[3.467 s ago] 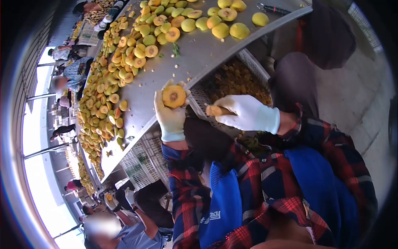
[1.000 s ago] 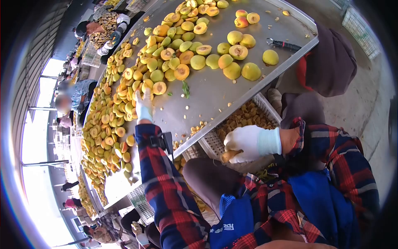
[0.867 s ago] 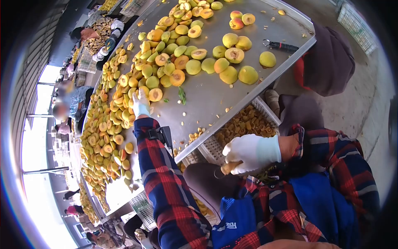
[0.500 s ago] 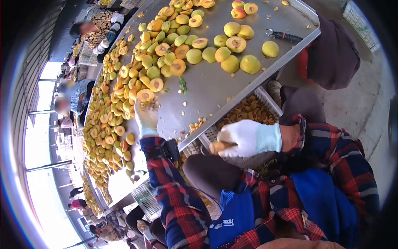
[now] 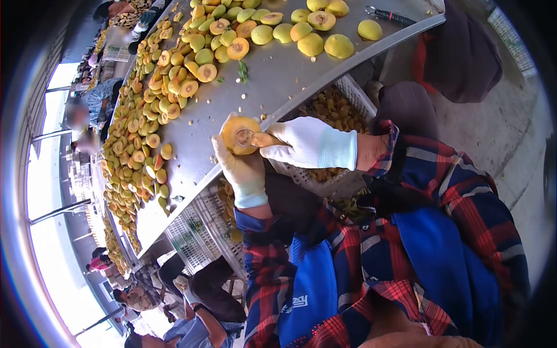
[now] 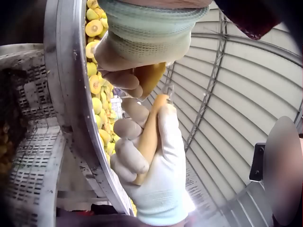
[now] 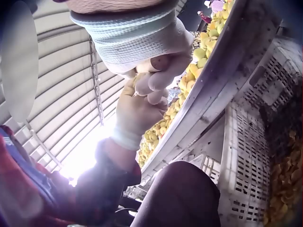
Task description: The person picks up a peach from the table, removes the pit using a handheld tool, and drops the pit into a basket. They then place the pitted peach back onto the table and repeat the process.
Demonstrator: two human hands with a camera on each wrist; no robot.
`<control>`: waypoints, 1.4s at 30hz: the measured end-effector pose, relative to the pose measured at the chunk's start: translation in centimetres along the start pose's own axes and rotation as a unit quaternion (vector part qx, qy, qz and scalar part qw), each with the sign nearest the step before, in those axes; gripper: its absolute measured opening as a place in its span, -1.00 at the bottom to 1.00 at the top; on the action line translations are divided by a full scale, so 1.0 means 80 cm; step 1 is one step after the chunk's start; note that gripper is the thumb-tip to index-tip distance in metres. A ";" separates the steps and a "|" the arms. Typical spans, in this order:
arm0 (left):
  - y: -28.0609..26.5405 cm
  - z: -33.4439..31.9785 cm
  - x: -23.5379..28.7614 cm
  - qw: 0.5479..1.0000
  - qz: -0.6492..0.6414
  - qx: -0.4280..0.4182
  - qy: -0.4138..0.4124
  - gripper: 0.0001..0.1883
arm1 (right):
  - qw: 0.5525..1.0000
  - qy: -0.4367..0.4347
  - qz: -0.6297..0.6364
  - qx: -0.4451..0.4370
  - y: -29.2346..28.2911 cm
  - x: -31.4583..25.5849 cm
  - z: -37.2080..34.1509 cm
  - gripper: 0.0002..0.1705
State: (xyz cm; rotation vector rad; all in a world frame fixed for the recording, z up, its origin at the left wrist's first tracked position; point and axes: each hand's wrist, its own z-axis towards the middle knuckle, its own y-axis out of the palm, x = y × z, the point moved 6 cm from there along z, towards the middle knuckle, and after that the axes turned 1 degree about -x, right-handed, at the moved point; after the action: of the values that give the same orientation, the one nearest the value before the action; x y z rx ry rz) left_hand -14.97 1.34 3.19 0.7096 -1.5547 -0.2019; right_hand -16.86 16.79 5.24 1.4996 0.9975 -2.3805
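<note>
In the head view the gloved left hand [image 5: 241, 168] grips a halved yellow fruit [image 5: 237, 129] with its cut face up. The gloved right hand [image 5: 304, 142] curls round a wooden handle [image 5: 267, 140], whose looped metal tip [image 5: 246, 137] lies at the centre of the cut face. From below, in the left wrist view, the right hand [image 6: 156, 151] has its fingers wrapped about the handle [image 6: 150, 137], close under the fruit half [image 6: 152, 78]. The right wrist view shows both hands close together, the handle end [image 7: 158, 62] poking out of the right hand.
Many halved fruits [image 5: 145, 127] cover the metal table [image 5: 278, 72], with a black-handled tool [image 5: 391, 15] near its corner. Below the edge stands a crate [image 5: 354, 95] of brown pieces. Another crate [image 5: 197, 223] is at lower left. Other people sit along the left.
The left hand has come back from the fruit pile with a half fruit, towards the body. The right hand has moved left and up, bringing the tool's tip onto the fruit.
</note>
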 end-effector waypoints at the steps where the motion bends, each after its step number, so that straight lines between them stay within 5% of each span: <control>1: -0.005 -0.004 -0.003 1.000 0.000 0.003 0.000 -0.31 | 1.000 0.001 0.001 -0.003 0.001 -0.001 -0.002 -0.57; 8: -0.006 -0.014 -0.014 1.000 0.026 0.004 0.000 -0.26 | 0.996 0.018 -0.072 -0.055 0.001 -0.002 -0.010 -0.58; 17: 0.011 -0.026 -0.008 0.986 0.125 0.058 0.097 -0.26 | 0.998 -0.008 0.046 -0.050 0.014 0.005 -0.016 -0.56; 20: 0.020 -0.034 0.000 0.971 0.185 0.050 0.140 -0.40 | 0.993 0.005 -0.063 -0.095 0.003 0.004 -0.017 -0.62; 22: 0.030 -0.039 0.011 0.887 0.415 0.036 0.198 -0.49 | 0.985 -0.002 -0.128 -0.117 0.000 0.008 -0.016 -0.61; 27: 0.002 -0.023 0.003 0.915 0.403 -0.007 0.014 -0.45 | 0.964 -0.017 -0.212 -0.162 -0.005 0.015 -0.015 -0.58; 29: 0.005 -0.026 -0.003 0.947 0.305 -0.025 -0.093 -0.28 | 0.965 0.021 -0.178 -0.191 -0.005 0.017 -0.015 -0.58; 31: 0.016 -0.033 -0.013 0.960 0.262 -0.011 -0.100 -0.21 | 0.974 0.024 -0.127 -0.185 -0.006 0.010 -0.015 -0.58; 32: 0.018 -0.033 -0.014 0.976 0.214 0.025 -0.017 -0.19 | 0.963 0.143 0.055 -0.220 -0.002 0.014 -0.019 -0.54; 33: 0.011 -0.031 -0.012 0.982 0.163 0.060 0.067 -0.17 | 0.906 0.253 0.235 -0.244 0.006 0.018 -0.024 -0.49; 35: -0.001 -0.033 -0.014 0.928 0.299 0.039 0.221 -0.20 | 0.842 0.282 0.368 -0.277 0.031 0.020 -0.029 -0.48; 38: 0.019 -0.048 0.000 0.875 0.352 0.135 0.304 -0.28 | 0.807 0.307 0.419 -0.283 0.043 0.024 -0.037 -0.46; 41: 0.020 -0.049 0.015 0.863 0.410 0.081 0.284 -0.35 | 0.858 0.234 0.321 -0.325 0.027 0.014 -0.031 -0.46; 42: 0.015 -0.041 0.007 0.935 0.309 0.025 0.170 -0.35 | 0.857 0.243 0.299 -0.341 0.022 0.010 -0.031 -0.46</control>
State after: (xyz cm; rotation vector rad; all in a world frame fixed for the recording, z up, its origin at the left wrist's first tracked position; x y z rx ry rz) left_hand -12.22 2.89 4.70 0.2452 -1.3763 0.4133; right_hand -14.58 17.10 3.05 1.7644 1.0809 -1.0712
